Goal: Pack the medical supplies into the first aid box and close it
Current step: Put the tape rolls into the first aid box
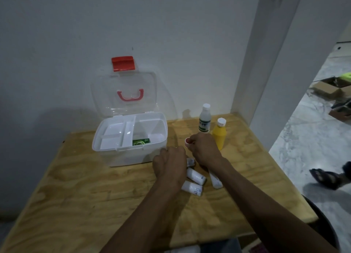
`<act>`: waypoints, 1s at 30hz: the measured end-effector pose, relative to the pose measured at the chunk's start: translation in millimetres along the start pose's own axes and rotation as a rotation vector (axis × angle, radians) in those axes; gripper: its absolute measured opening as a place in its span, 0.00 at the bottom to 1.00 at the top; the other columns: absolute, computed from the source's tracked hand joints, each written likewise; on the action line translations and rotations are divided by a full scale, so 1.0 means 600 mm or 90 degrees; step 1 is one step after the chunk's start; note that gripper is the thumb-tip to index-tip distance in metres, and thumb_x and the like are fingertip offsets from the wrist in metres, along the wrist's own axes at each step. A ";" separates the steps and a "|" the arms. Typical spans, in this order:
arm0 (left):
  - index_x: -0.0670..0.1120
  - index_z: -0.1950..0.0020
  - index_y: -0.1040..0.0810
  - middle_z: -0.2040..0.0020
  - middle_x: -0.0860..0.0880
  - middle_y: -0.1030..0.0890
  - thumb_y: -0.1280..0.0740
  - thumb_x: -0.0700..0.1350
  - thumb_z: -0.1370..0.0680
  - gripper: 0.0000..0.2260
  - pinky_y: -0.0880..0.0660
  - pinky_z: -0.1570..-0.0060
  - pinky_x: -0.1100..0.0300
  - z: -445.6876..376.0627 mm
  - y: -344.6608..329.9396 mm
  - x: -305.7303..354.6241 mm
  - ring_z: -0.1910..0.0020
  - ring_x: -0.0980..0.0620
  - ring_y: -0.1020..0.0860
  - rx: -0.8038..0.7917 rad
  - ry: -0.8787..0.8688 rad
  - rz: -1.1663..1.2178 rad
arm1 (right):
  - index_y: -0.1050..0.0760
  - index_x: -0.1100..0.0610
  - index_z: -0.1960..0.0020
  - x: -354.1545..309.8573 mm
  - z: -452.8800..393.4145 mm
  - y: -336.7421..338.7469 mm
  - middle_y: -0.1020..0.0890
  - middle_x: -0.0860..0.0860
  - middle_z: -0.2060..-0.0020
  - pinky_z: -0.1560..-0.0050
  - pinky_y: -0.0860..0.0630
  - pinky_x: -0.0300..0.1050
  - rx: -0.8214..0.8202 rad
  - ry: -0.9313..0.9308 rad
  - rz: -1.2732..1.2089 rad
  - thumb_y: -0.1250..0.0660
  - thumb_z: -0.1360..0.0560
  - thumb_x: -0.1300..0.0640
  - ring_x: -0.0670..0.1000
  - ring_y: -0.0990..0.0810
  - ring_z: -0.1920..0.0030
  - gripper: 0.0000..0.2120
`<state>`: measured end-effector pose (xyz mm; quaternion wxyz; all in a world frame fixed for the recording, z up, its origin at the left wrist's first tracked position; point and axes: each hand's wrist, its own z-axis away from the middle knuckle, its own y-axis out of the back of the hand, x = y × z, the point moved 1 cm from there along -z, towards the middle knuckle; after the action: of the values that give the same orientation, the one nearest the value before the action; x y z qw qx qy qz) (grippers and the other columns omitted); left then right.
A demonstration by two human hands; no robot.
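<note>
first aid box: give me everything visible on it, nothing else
The first aid box is white, translucent plastic, standing upright on the wooden table near the wall. Its clear lid is open, tilted back, with a red latch on top and a red-pink handle. A white divided tray sits in the left part; a green packet shows beside it. The left hand is close to its right front corner; contact unclear.

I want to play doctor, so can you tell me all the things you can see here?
first aid box: one, white, lid up, on the table's left
green packet: one, inside the box
clear bottle: one, white cap, by the wall
yellow bottle: one, beside it
white rolls: about four, by the hands
small red-topped item: one, in the right hand
table: one, wooden
left hand: curled, over the rolls
right hand: holding the small item
</note>
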<state>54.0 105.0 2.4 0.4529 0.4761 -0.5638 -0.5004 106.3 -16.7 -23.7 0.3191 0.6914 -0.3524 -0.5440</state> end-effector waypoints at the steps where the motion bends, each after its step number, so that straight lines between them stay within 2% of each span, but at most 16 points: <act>1: 0.49 0.43 0.23 0.45 0.46 0.20 0.40 0.43 0.20 0.09 0.28 0.55 0.52 -0.002 0.001 0.001 0.45 0.45 0.22 -0.007 0.000 -0.001 | 0.17 0.66 0.52 0.001 0.000 0.000 0.17 0.62 0.56 0.63 0.33 0.44 -0.002 -0.002 -0.001 0.32 0.23 0.59 0.59 0.19 0.55 0.10; 5: 0.48 0.43 0.24 0.45 0.46 0.20 0.41 0.42 0.19 0.09 0.29 0.56 0.53 -0.005 0.008 0.003 0.45 0.45 0.21 -0.009 -0.002 -0.003 | 0.19 0.67 0.57 0.003 0.001 -0.001 0.19 0.62 0.60 0.64 0.37 0.44 -0.006 -0.004 0.000 0.31 0.24 0.59 0.58 0.22 0.59 0.11; 10: 0.49 0.47 0.23 0.49 0.47 0.19 0.39 0.45 0.20 0.07 0.29 0.55 0.52 0.006 0.010 0.001 0.49 0.46 0.22 0.012 -0.016 0.032 | 0.21 0.68 0.62 -0.005 0.009 0.017 0.20 0.62 0.66 0.67 0.36 0.46 0.010 -0.013 -0.045 0.31 0.25 0.60 0.52 0.28 0.67 0.12; 13: 0.50 0.51 0.24 0.52 0.48 0.18 0.40 0.45 0.20 0.06 0.30 0.60 0.54 0.017 0.014 -0.001 0.54 0.47 0.22 0.076 -0.045 0.086 | 0.19 0.67 0.59 -0.018 0.019 0.038 0.19 0.60 0.65 0.64 0.33 0.48 0.049 0.000 -0.076 0.31 0.24 0.59 0.54 0.25 0.65 0.11; 16: 0.51 0.47 0.24 0.53 0.49 0.19 0.40 0.45 0.20 0.06 0.29 0.62 0.55 0.032 0.034 -0.009 0.55 0.48 0.23 0.138 -0.073 0.136 | 0.18 0.66 0.56 -0.039 0.026 0.065 0.17 0.60 0.63 0.59 0.30 0.49 0.078 0.021 -0.092 0.31 0.24 0.56 0.55 0.21 0.61 0.12; 20: 0.53 0.42 0.22 0.49 0.49 0.18 0.39 0.46 0.19 0.09 0.24 0.56 0.54 0.050 0.078 -0.047 0.52 0.49 0.22 0.187 -0.046 0.199 | 0.17 0.62 0.55 -0.084 0.026 0.098 0.15 0.57 0.59 0.54 0.25 0.51 0.119 0.058 -0.107 0.31 0.24 0.52 0.54 0.18 0.58 0.13; 25: 0.52 0.38 0.21 0.44 0.48 0.17 0.37 0.45 0.20 0.12 0.23 0.52 0.50 0.058 0.121 -0.143 0.47 0.47 0.21 0.242 0.042 0.227 | 0.16 0.57 0.48 -0.168 0.008 0.100 0.14 0.52 0.52 0.51 0.23 0.45 0.101 0.117 -0.129 0.30 0.24 0.50 0.49 0.18 0.54 0.12; 28: 0.51 0.40 0.19 0.44 0.46 0.17 0.36 0.46 0.20 0.11 0.21 0.52 0.48 0.046 0.130 -0.213 0.48 0.45 0.20 0.265 0.097 0.195 | 0.16 0.56 0.47 -0.219 -0.016 0.073 0.15 0.51 0.50 0.59 0.29 0.32 0.062 0.145 -0.129 0.31 0.24 0.50 0.45 0.20 0.55 0.11; 30: 0.50 0.42 0.18 0.48 0.44 0.16 0.38 0.46 0.19 0.10 0.21 0.56 0.49 0.032 0.132 -0.258 0.52 0.43 0.20 0.275 0.114 0.178 | 0.16 0.57 0.48 -0.248 -0.035 0.051 0.15 0.52 0.50 0.63 0.34 0.34 0.041 0.166 -0.130 0.30 0.24 0.51 0.46 0.21 0.55 0.11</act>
<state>49.9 264.5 74.1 0.4537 0.5214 -0.6754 -0.2572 98.9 92.3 84.3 0.2833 0.7982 -0.2529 -0.4676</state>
